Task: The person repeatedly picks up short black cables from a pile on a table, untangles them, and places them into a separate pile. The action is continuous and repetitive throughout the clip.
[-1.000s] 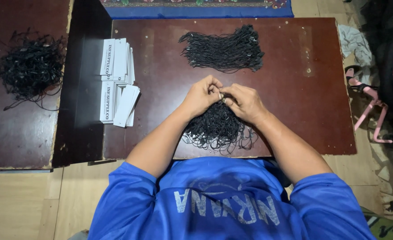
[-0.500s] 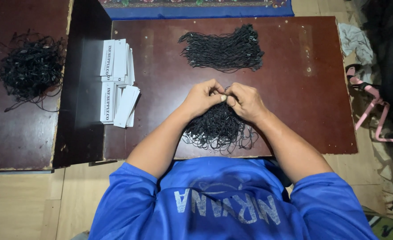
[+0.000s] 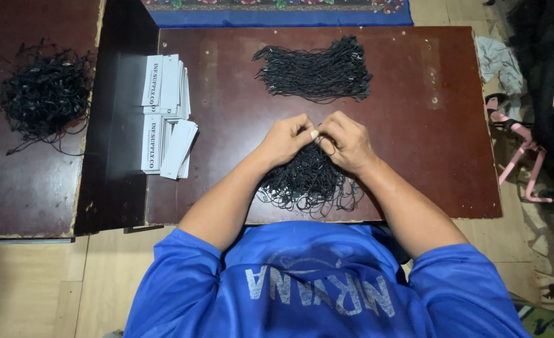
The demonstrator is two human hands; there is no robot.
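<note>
white paper tags (image 3: 166, 116) lie stacked at the bench's (image 3: 440, 156) left edge; a tidy cord bundle (image 3: 317, 70) lies near its far edge.

- Bare tabletop (image 3: 239, 119) lies open left of the tidy bundle of black cords (image 3: 317, 72), as far as the white paper tags (image 3: 166, 112).
- Right of that bundle the tabletop is bare to its edge.
- Below the bundle, the left hand (image 3: 284, 139) and right hand (image 3: 347, 141) meet over a loose heap of cords (image 3: 308, 184), closing off the near middle.
- A bare strip runs between bundle and hands.
</note>
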